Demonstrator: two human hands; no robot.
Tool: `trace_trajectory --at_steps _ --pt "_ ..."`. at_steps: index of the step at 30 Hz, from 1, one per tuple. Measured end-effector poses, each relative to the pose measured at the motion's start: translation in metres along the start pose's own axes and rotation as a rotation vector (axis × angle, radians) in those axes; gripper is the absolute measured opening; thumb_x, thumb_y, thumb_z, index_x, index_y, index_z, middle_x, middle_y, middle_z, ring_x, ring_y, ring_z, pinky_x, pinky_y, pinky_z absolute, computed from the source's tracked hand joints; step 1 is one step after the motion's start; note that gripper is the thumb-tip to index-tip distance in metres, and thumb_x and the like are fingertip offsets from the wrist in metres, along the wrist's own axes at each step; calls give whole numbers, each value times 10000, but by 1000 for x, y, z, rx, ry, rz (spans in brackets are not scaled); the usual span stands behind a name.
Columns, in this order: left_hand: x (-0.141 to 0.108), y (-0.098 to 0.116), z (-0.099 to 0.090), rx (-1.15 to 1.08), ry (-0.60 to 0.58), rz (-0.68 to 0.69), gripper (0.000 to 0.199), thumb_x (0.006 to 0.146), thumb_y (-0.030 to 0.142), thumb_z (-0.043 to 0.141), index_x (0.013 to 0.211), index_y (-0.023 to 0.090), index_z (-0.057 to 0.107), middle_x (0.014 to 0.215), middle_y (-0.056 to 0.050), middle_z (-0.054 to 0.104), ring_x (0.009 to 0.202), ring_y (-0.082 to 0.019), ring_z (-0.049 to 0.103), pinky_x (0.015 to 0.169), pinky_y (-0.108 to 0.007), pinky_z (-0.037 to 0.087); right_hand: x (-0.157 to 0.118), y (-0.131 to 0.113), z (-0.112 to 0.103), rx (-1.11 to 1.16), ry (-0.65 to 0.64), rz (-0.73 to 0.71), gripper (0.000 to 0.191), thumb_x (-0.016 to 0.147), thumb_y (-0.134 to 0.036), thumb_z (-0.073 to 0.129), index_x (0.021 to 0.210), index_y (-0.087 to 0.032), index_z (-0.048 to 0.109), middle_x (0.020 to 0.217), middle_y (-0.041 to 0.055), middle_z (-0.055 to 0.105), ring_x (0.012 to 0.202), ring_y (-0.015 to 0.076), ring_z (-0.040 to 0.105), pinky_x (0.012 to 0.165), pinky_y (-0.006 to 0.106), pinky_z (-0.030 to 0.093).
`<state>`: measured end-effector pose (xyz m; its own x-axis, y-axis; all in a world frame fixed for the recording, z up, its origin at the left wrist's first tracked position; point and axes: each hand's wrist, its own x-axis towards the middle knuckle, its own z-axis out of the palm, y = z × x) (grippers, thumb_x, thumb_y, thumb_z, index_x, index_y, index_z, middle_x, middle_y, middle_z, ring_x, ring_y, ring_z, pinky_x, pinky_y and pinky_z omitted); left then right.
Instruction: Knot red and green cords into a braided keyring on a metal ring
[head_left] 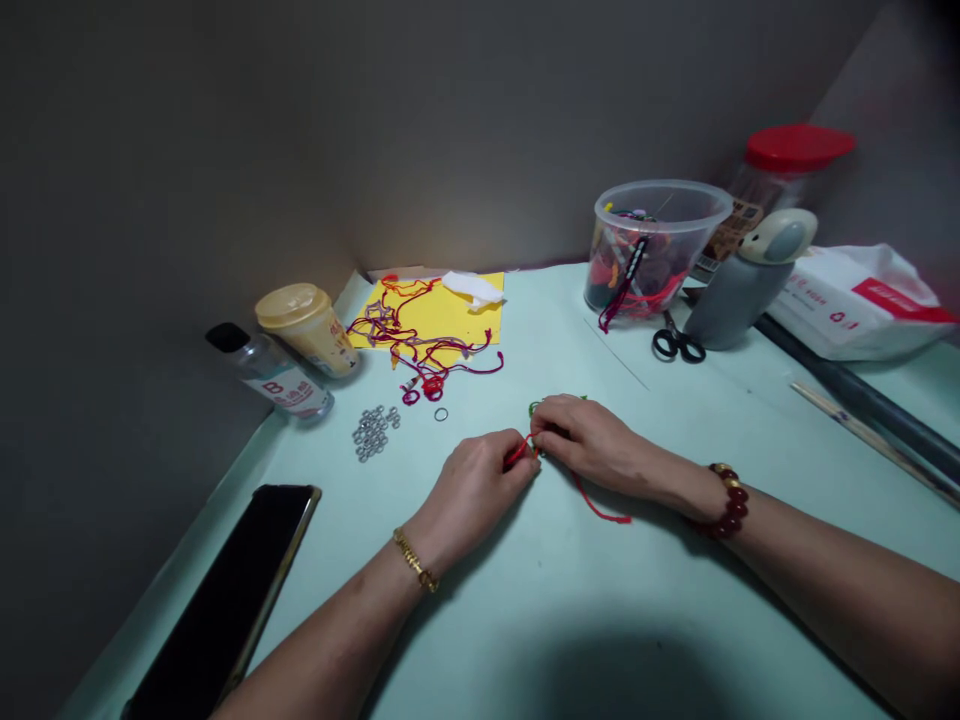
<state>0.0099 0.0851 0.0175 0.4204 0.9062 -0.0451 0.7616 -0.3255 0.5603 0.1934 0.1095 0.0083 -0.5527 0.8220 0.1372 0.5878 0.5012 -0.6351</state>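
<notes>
Forearms (pixel 832 565), hands (pixel 480 480) pinching red cord (pixel 592 506), tail slanting near-right

Clear bottle (pixel 285 382) beside lidded cup (pixel 319 338)

Red cord (pixel 616 519) looked like matt textile. Small rings (pixel 370 432) were shiny metal, tub (pixel 679 238) clear smooth plastic, scissors handles (pixel 678 347) black plastic. Phone screen (pixel 229 600) looked glossy, yellow sheet (pixel 448 322) matt paper. Bead bracelet (pixel 736 505) looked polished; counter (pixel 480 620) looked smooth, matt.

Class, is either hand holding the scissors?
No, the scissors lie beside the clear tub, away from the left hand and right hand.
</notes>
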Motion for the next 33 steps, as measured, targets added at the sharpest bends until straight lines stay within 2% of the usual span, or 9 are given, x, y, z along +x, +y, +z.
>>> trace_trajectory --at_steps 10,28,33 --pt "-2 1 5 67 4 65 187 878 172 442 692 190 429 642 33 515 591 -112 436 573 -257 270 2 3 6 -29 41 27 153 888 -111 452 766 -182 511 766 2 542 744 147 454 713 279 329" --pt "0 1 4 63 -18 103 181 862 142 442 687 189 436 647 27 536 600 -116 463 579 -251 291 3 -5 12 -6 118 156 171 856 -105 430 713 -196 458 743 4 542 728 156 449 678 284 315" --pt "-1 3 1 53 -30 68 186 874 173 435 689 191 449 647 19 547 598 -121 470 578 -254 294 2 -2 13 3 140 119 164 864 -118 459 721 -192 489 740 2 550 731 155 463 681 280 327"
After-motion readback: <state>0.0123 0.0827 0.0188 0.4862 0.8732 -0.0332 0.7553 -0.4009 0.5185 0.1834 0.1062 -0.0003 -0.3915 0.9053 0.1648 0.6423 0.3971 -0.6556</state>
